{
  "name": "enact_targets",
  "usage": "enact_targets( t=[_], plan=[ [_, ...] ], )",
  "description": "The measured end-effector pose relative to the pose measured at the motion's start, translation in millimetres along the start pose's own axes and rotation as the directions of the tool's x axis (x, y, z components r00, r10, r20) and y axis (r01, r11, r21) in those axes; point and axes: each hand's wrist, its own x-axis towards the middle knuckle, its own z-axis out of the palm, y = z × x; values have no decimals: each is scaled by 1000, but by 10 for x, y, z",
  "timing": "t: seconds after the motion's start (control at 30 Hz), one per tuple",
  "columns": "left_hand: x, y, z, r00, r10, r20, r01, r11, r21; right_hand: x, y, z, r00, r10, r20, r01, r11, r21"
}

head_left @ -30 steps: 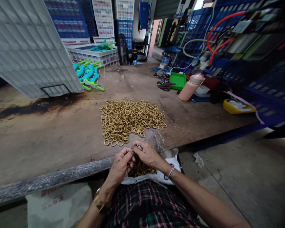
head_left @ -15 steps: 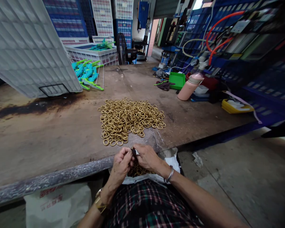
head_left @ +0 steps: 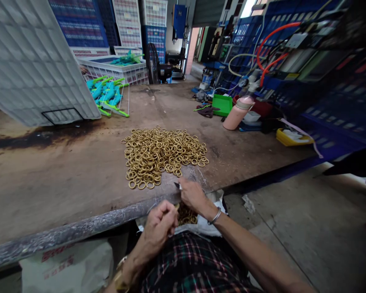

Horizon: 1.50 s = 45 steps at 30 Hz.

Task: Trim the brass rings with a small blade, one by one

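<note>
My left hand is closed in front of the table edge, pinching a brass-coloured ring, mostly hidden by the fingers. My right hand grips a small knife whose dark, pointed blade sticks out to the left; its handle is largely covered. On the table just beyond the hands lies a loose pile of brass-coloured rings. Below the right hand, more rings sit in a white bag at my lap.
A pale ribbed panel leans at the left, beside turquoise and green plastic parts. Right of the pile stand a pink bottle, a green tray and a yellow container. A white sack lies under the table edge.
My hands have come apart: the left drew back toward my body, the right moved slightly forward and right with the knife. The view has shifted a little.
</note>
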Motion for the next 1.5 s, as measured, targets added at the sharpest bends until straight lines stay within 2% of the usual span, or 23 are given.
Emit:
enact_targets(
  t=[0.1,0.2,0.23,0.3,0.37,0.47,0.53,0.7,0.93,1.07,1.23,1.43,1.5],
  plan=[
    [-15,-131,24,973,-201,117,218,963,-159,104,189,1,991,57,-123,-53,998,33],
    [85,-368,-26,906,-401,138,423,826,-372,228,300,35,962,109,-251,-78,989,129],
    [123,-441,-47,881,-454,133,464,774,-432,269,309,48,951,127,-283,-83,983,162],
    [184,-547,-75,821,-568,54,500,671,-547,337,292,68,939,144,-314,-83,976,199],
    [215,-594,-77,782,-622,-46,461,626,-629,383,246,76,939,144,-312,-90,979,182],
    [230,-606,-53,786,-598,-160,342,636,-692,416,186,76,948,144,-283,-115,986,117],
    [240,-612,-42,787,-584,-199,294,639,-711,426,181,84,952,143,-271,-119,988,102],
    [272,-624,-41,767,-592,-247,274,650,-709,456,280,143,937,147,-318,-84,975,204],
    [255,-672,-48,746,-584,-320,227,674,-703,481,387,163,902,227,-367,-29,879,475],
    [240,-682,-50,768,-559,-313,222,690,-689,470,391,162,888,225,-401,17,855,518],
    [205,-588,5,737,-571,-362,217,707,-673,423,404,162,875,226,-428,59,829,557],
    [106,-507,52,767,-528,-364,217,748,-627,376,394,128,901,169,-400,67,856,513],
    [46,-477,69,800,-498,-336,232,772,-592,368,388,130,902,165,-399,78,847,526]
  ],
)
